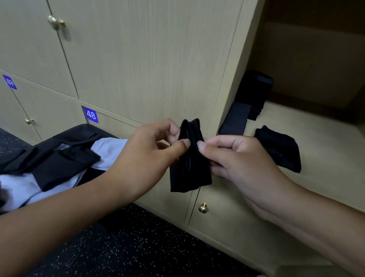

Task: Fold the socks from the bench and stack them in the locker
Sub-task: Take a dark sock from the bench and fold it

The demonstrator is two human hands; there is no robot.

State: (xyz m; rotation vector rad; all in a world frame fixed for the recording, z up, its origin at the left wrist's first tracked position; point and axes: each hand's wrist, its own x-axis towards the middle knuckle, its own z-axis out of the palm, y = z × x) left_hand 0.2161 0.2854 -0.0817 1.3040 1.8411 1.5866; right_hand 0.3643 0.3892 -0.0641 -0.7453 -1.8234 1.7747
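1. Left hand [149,147]: thumb and curled fingers pinch the left edge of a black sock [189,158], held in the air in front of the locker fronts.
2. Right hand [236,157]: thumb on the front of the same sock, fingers curled behind its right edge. Both hands grip it near the top; the lower part hangs free.
3. The sock looks folded; layered edges show at its top. How many layers, cannot tell.
4. Right of the hands, the open locker [322,146]. On its floor lies a loose black sock [281,149], just behind the right hand.
5. Further in, near the locker's left wall, a flat folded sock [235,120], and behind it a dark stack of socks [255,94]. The stack's count is too dim to read.
6. Left of the hands, the desk [108,170] carries a heap of black socks [60,161] lying on pale cloth [109,149].
7. Closed locker doors behind, with blue tags; one reads 48 [91,115]. Brass knob [203,208] below the held sock.
8. Dark speckled floor [129,254] underneath.
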